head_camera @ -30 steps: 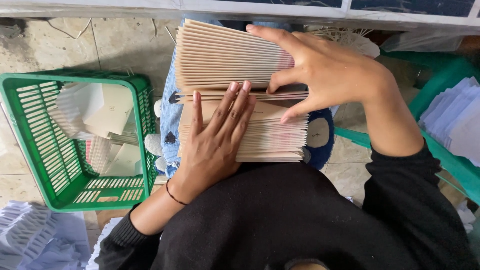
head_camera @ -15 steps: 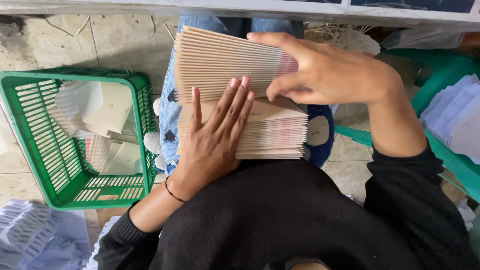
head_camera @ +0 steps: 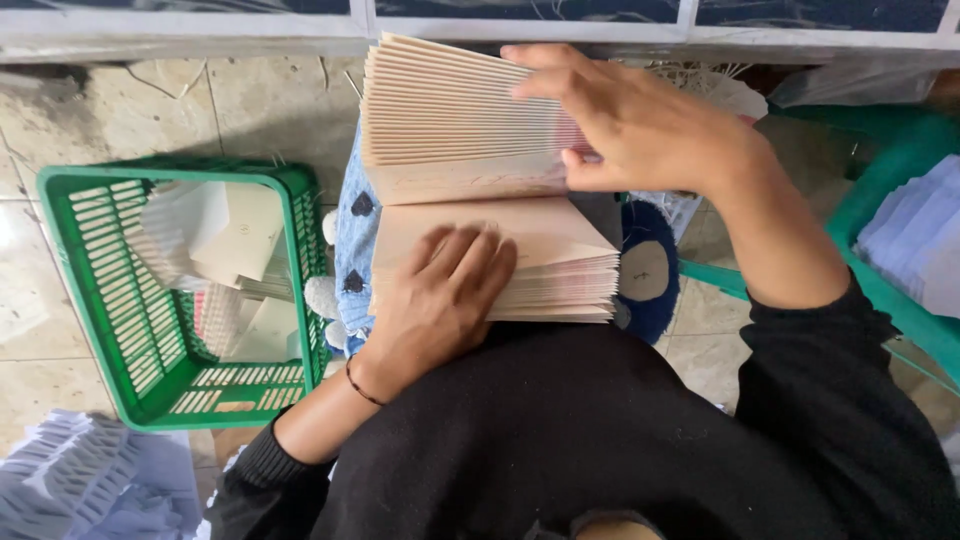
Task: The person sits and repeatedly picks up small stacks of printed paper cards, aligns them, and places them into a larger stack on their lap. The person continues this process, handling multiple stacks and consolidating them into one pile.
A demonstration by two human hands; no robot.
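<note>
In the middle of the frame we see a thick stack of tan paper sheets [head_camera: 500, 250] resting on the person's lap, split open like a book. The upper portion [head_camera: 455, 120] is lifted and fanned toward the top of the frame, its edges showing as fine stepped lines, while the lower portion [head_camera: 560, 285] lies flat just above the black sweater [head_camera: 600, 440].

The left hand [head_camera: 440, 300], in the lower middle, lies palm down on the flat lower portion. Its fingers [head_camera: 470, 255] are spread and released, pressing on the top sheet rather than closing around anything. A thin dark band sits on that wrist.

The right hand [head_camera: 640, 125], at upper right of centre, grasps the lifted portion: its fingers [head_camera: 545, 70] curl over the right edge of the fanned sheets and the thumb tucks in at the split, holding that portion up.

At left of the frame stands a green plastic basket [head_camera: 75, 290] on the tiled floor [head_camera: 240, 100], holding pale folded papers [head_camera: 235, 230]. A pile of whitish paper [head_camera: 80, 480] lies in the lower left corner. Beneath the stack we make out blue fabric with dark spots [head_camera: 352, 235]. At the right edge, a green tray [head_camera: 890, 190] carries light bluish sheets [head_camera: 915, 240].
</note>
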